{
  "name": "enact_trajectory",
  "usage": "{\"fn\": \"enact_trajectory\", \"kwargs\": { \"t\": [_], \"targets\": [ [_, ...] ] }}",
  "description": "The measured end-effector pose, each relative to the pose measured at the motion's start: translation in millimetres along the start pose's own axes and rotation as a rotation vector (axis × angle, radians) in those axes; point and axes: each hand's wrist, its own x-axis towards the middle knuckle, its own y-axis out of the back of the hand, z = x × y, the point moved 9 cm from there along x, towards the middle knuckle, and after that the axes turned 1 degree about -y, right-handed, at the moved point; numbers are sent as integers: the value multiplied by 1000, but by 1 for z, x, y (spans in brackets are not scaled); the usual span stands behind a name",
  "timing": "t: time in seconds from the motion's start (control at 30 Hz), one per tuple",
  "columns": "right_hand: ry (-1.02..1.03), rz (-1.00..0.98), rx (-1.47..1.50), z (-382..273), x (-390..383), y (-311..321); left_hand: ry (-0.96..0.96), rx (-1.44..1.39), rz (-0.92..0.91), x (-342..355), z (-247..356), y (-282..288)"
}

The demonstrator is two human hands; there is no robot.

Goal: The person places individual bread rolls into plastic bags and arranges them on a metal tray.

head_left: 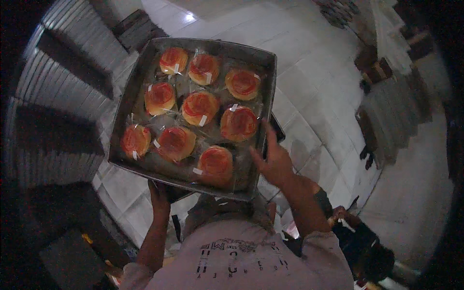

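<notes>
A dark metal tray (237, 52) is held tilted in front of me. On it lie several round buns (200, 108) with red-orange tops, each in clear plastic wrap with a small white strip. My right hand (275, 163) grips the tray's right side near its front corner, fingers over the rim. Below the front left edge is my left hand (160, 197), closed on the tray from underneath, its fingers mostly hidden. A dark edge (277, 127) juts out beneath the tray on the right; I cannot tell what it belongs to.
Tall stacks of trays (53, 92) line the left side. More stacked items (394, 108) stand on the right. Pale tiled floor (319, 96) lies between them. At the lower right, another person's hand (344, 213) and dark clothing show close to my right arm.
</notes>
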Motion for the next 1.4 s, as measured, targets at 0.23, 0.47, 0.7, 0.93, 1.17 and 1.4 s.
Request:
{"fn": "enact_trajectory", "kwargs": {
  "t": [0.23, 0.47, 0.7, 0.93, 1.17, 1.4],
  "targets": [
    [183, -200, 66, 22, 9, -14, -32, -20, 44, -4, -7, -11],
    [-12, -166, 163, 112, 68, 23, 74, -45, 221, -7, -48, 10],
    [23, -338, 376, 120, 78, -9, -141, 519, 199, -14, -5, -4],
    [41, -388, 421, 120, 89, -17, -64, 465, 240, -9, -39, 1],
    [165, -418, 384, 115, 106, -21, -146, 393, 274, 5, -46, -1],
    [367, -353, 339, 133, 158, -27, -270, 552, 366, 9, -1, -33]
  ]
}}
